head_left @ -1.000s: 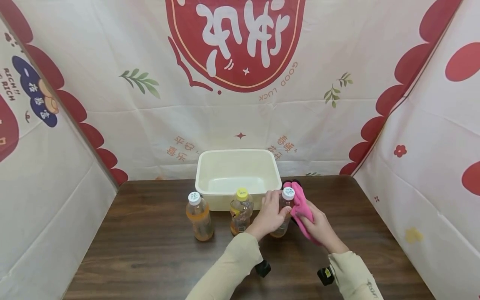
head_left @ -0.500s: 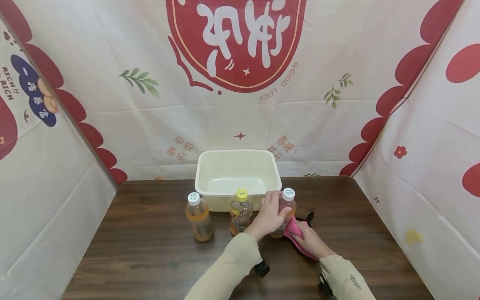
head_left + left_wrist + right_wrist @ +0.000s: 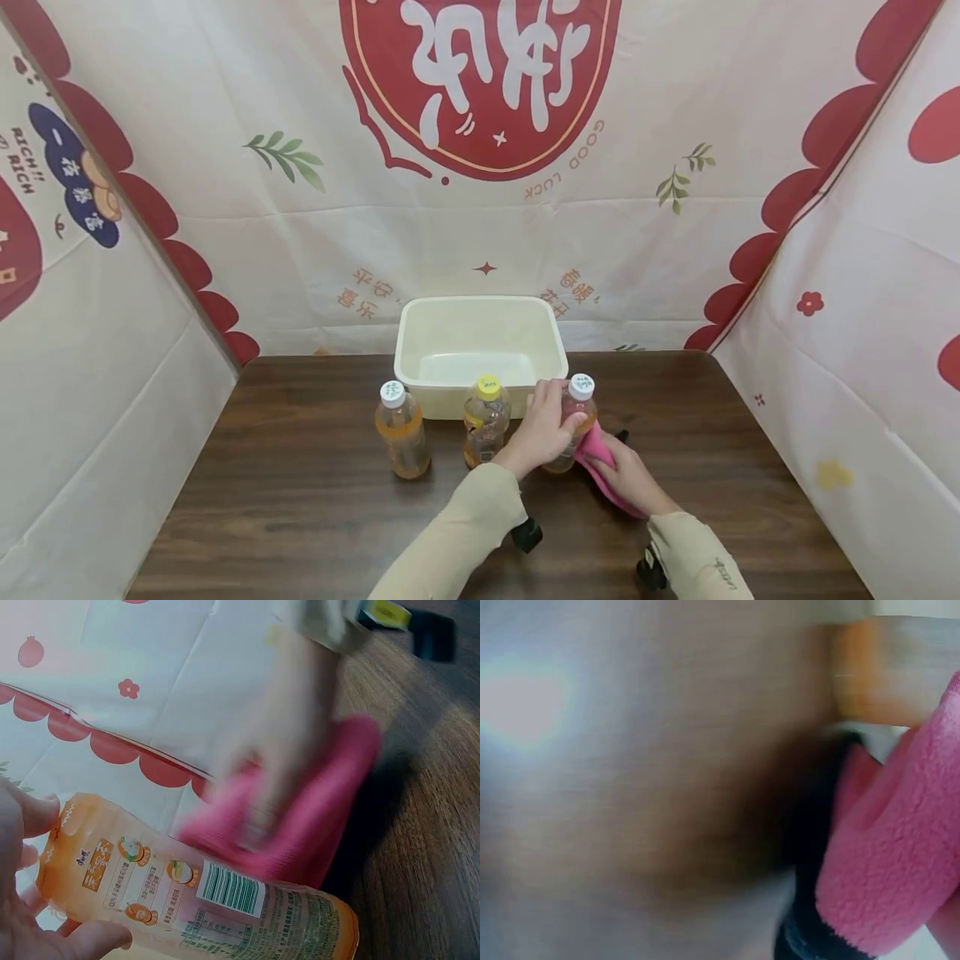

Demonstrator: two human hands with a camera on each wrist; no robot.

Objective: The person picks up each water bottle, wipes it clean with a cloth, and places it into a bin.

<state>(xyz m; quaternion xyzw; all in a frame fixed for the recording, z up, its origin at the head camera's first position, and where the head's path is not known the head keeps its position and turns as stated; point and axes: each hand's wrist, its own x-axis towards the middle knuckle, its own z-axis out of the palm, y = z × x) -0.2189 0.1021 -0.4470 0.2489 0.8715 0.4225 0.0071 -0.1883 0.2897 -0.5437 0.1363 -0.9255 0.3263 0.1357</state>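
My left hand (image 3: 542, 425) grips the upper part of a white-capped plastic bottle (image 3: 581, 402) that stands at the right of the row. In the left wrist view this bottle (image 3: 187, 881) shows an orange-edged label with a barcode. A fuzzy pink cloth (image 3: 592, 450) is held in my right hand (image 3: 626, 475), pressed along the bottle's right side. The right wrist view shows the cloth (image 3: 900, 847) close up with a black part beside it, next to the bottle's orange base end (image 3: 877, 671); the right hand is mostly hidden there.
A yellow-capped bottle (image 3: 486, 425) stands just left of my left hand, and a second white-capped bottle (image 3: 402, 433) farther left. Behind them sits a cream plastic bin (image 3: 480, 400) against the printed cloth backdrop (image 3: 480, 233). Everything stands on a dark wood table (image 3: 300, 483).
My right hand and the pink cloth have slid down the bottle's side from near the cap, then slightly up again. My left hand keeps its grip on the bottle.
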